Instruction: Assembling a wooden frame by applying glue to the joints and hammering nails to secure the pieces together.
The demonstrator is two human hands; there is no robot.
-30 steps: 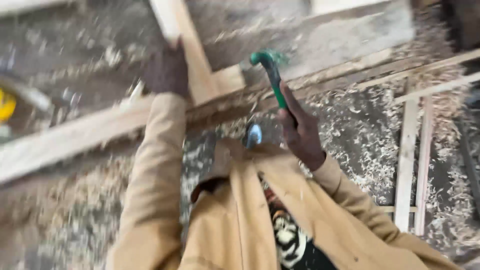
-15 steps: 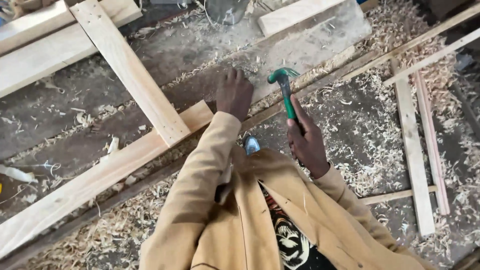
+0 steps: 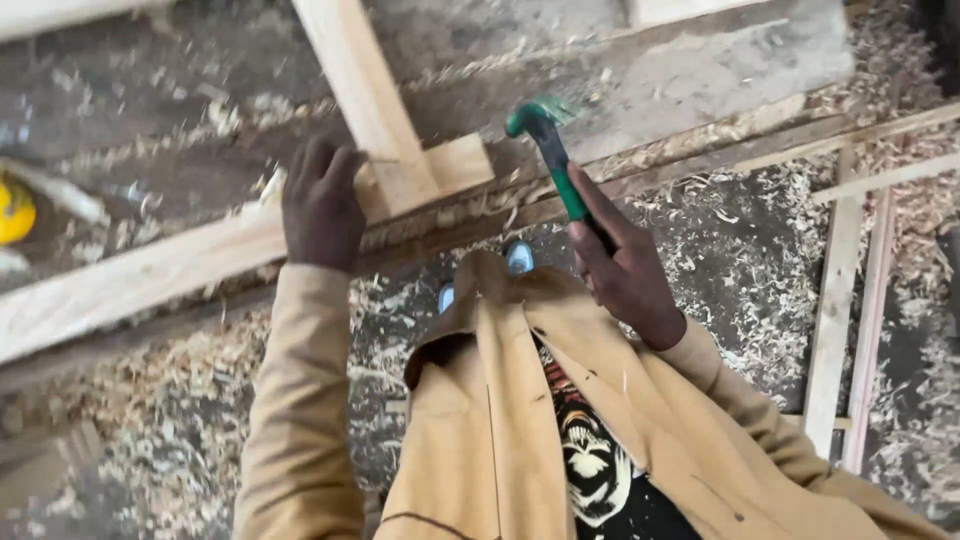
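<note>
Right hand wrapped tight round the lower end of a green hammer, head raised up and far, just right of the joint where a cross board meets a long board. Head is blurred, so it reads as mid-swing. Left hand lies on the long board right at the joint, fingers bent down onto the wood; whether it pinches a nail I cannot tell, too small and blurred.

Handling, judged: hammer is stiff and head-heavy, and the low grip on the shaft suits a swing; the grip looks non-slip. Boards are rigid raw timber, rough and splintery at the edges; best held flat from above, well clear of the strike spot. Left fingers sit just beside the joint, so little margin there.

Room: floor carpeted in shavings, loose footing. Thin slats lie to the right, well apart from the hammer. A yellow thing at far left edge, out of the way. Open air above the joint for the swing; near side crowded by the tan jacket and a blue shoe tip just below the board edge
</note>
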